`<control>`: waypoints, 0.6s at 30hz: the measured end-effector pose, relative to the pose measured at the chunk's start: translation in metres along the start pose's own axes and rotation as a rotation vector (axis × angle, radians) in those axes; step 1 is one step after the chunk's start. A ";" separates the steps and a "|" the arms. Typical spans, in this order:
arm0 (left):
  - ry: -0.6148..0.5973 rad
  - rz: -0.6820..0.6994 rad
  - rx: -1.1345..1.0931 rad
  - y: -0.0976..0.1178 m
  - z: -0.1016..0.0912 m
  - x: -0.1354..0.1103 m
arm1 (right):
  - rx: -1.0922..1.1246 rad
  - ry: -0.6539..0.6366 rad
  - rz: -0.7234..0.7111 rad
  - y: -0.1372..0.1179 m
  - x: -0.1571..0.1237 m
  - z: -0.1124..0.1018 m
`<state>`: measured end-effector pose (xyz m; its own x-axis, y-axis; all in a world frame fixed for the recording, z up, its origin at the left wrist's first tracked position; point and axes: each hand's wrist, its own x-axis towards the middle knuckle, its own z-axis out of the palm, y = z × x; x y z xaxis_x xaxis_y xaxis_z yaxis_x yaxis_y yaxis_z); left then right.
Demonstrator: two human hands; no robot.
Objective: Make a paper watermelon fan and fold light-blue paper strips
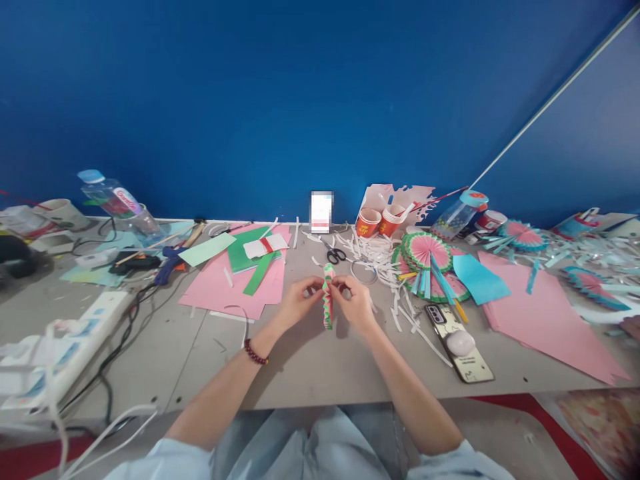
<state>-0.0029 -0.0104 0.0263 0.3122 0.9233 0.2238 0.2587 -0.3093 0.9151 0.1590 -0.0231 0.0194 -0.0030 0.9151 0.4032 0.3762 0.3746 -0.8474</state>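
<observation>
A narrow strip of accordion-folded paper [328, 299], pink with green and white edges, stands upright over the grey table [310, 367]. My left hand [296, 301] pinches its left side near the top and my right hand [354, 301] pinches its right side, fingers closed on it. A dark red bead bracelet [255, 353] is on my left wrist. Black-handled scissors [335, 253] lie just beyond the hands.
Pink and green paper sheets [240, 280] lie at the left, finished pink-green paper fans [430, 263] and white paper trimmings [380, 257] at the right. A phone [459, 341] lies by my right forearm. Paper cups [377, 221], bottles, a glue gun [170, 263], a power strip [75, 340] with cables.
</observation>
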 end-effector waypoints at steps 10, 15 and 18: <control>0.074 0.016 -0.013 -0.010 0.000 0.001 | -0.083 -0.070 -0.098 -0.002 0.001 -0.002; 0.085 -0.001 -0.044 -0.010 0.001 0.001 | -0.278 -0.095 -0.227 0.001 0.002 -0.005; 0.089 -0.012 -0.056 -0.010 0.001 0.001 | -0.341 -0.106 -0.274 0.004 0.002 -0.005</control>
<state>-0.0041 -0.0064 0.0167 0.2267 0.9442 0.2390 0.2094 -0.2869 0.9348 0.1650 -0.0206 0.0186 -0.2332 0.8056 0.5446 0.6320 0.5512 -0.5448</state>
